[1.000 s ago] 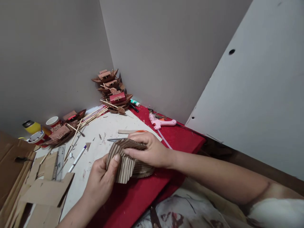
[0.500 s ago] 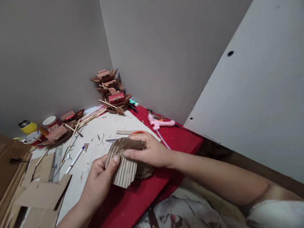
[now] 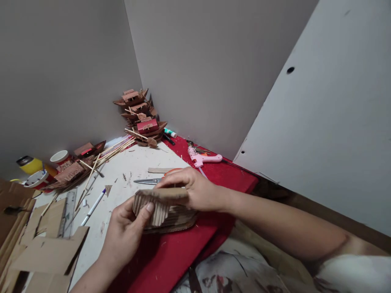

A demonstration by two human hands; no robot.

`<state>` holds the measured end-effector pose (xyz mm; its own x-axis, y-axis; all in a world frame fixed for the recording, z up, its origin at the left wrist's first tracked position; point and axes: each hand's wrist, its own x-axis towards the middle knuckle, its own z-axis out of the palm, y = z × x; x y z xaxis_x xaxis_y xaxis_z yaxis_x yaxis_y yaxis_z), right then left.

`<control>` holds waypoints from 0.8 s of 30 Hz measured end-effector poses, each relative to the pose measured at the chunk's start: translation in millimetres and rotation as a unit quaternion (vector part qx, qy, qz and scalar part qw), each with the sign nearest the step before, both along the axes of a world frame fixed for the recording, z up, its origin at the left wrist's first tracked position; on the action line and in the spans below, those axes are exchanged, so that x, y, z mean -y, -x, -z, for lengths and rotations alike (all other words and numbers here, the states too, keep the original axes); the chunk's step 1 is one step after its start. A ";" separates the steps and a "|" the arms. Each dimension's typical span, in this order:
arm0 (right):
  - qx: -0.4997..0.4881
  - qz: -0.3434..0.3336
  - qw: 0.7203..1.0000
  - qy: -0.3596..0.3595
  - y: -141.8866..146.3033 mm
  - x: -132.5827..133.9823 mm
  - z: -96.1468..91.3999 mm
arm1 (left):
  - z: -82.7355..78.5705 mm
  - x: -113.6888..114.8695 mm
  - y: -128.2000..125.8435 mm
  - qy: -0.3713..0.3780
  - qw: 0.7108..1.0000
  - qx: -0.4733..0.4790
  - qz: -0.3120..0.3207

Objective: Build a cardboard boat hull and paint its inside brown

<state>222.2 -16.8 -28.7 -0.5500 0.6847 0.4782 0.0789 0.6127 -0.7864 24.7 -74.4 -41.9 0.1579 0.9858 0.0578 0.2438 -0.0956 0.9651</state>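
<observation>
A piece of corrugated cardboard, brown with ridges, is held between both hands above the table's front part. My left hand pinches its left end, thumb on the ridged face. At the other end my right hand grips the upper edge, with most of its fingers behind the sheet. More ridged cardboard shows below the right hand; whether it is the same piece I cannot tell. Just beyond the hands lie scissors with orange handles, partly covered by the right hand.
A pink glue gun lies on the red cloth. Model boats are stacked in the far corner, others at left. A marker, clear ruler, flat cardboard pieces, cups and thin sticks lie leftward.
The held cardboard has tilted, so its upper edge now faces me more and less of its ridged front shows. My right hand has turned over it. More of the scissors is visible.
</observation>
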 end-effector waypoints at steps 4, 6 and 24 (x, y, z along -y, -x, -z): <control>0.009 0.020 0.978 0.209 -17.0 -4.3 -5.6 | 6.1 -8.8 11.0 -0.171 0.980 -0.094 -0.027; -0.041 0.021 0.940 0.339 -21.6 -4.2 0.7 | 9.7 -12.7 13.6 -0.204 0.972 -0.118 -0.023; -0.202 -0.082 0.735 0.642 -42.6 15.6 6.6 | 16.7 -36.1 26.3 -0.077 0.873 -0.474 0.084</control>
